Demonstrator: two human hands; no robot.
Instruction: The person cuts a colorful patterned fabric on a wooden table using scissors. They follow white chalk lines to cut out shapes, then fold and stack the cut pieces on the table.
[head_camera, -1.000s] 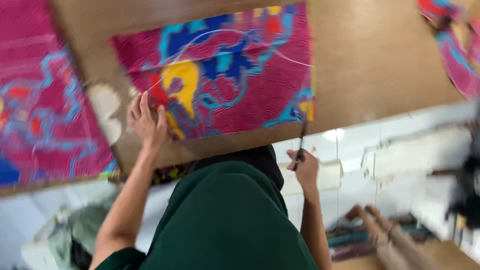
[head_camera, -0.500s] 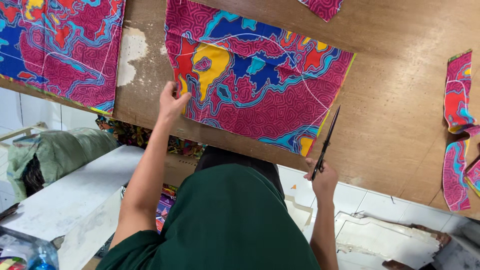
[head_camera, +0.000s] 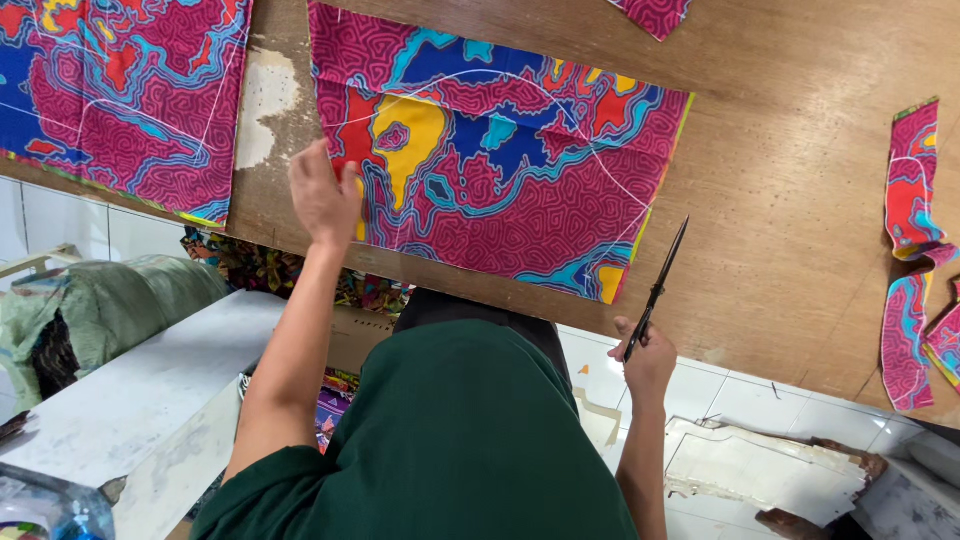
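The left hand (head_camera: 322, 197) is pressing flat on the near-left edge of the magenta, blue and yellow patterned fabric panel (head_camera: 500, 150) lying on the brown wooden table (head_camera: 790, 230), while the right hand (head_camera: 648, 362) is gripping closed black scissors (head_camera: 657, 288) beside its right corner, apparently about to cut, which calls for opening the blades at the chalk line.

Second patterned cloth (head_camera: 120, 95) far left — trimmed strips (head_camera: 912, 250) (curved) on the wooden table (head_camera: 790, 200)

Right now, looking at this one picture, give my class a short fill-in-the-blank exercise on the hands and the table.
1. The right hand holds a pair of ____.
2. The left hand rests on the edge of the patterned ____.
3. The table is made of ____.

Missing words: scissors; cloth; wood.
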